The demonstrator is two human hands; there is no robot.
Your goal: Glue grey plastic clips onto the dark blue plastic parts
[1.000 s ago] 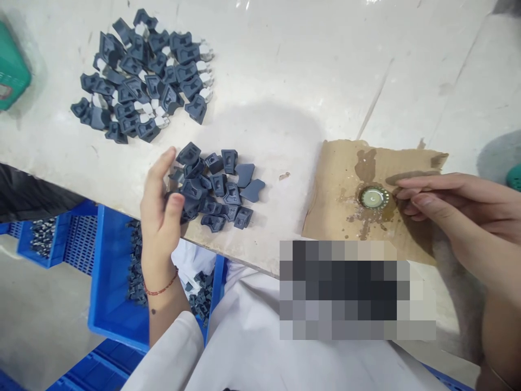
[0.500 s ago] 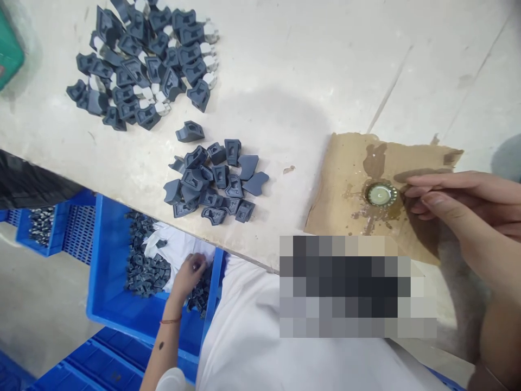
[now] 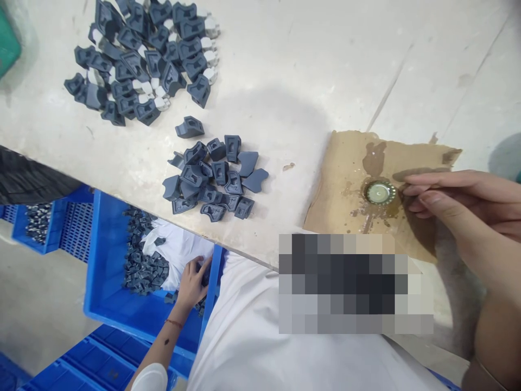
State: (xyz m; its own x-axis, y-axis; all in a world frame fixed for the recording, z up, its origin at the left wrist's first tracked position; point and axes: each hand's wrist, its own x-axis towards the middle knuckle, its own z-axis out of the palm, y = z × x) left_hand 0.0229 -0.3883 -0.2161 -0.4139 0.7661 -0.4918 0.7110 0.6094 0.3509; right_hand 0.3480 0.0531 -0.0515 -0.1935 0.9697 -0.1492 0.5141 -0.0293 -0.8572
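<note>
My left hand (image 3: 194, 282) is down inside a blue bin (image 3: 109, 304), its fingers curled round dark grey pieces near the bin's right wall. At the right, my right hand (image 3: 456, 201) is closed in a pinch; anything between its fingertips is too small to make out. Just left of those fingertips, a small round cap (image 3: 380, 193) with a crimped rim and pale liquid inside lies on a wet-stained piece of cardboard (image 3: 325, 201). A smaller group of dark grey pieces (image 3: 220, 172) lies on the table (image 3: 280, 114), left of the cardboard.
A larger group of dark grey pieces (image 3: 134, 65) with white parts is at the table's upper left. White cloth (image 3: 175, 247) and many dark pieces (image 3: 142, 266) lie in the blue bin. Another blue bin (image 3: 24, 239) stands farther left. A green object (image 3: 8, 43) is at the upper left.
My left hand has opened wider and reaches round the dark pieces by the bin's right wall. My right hand keeps its pinch beside the cap. The whole view has shifted slightly.
</note>
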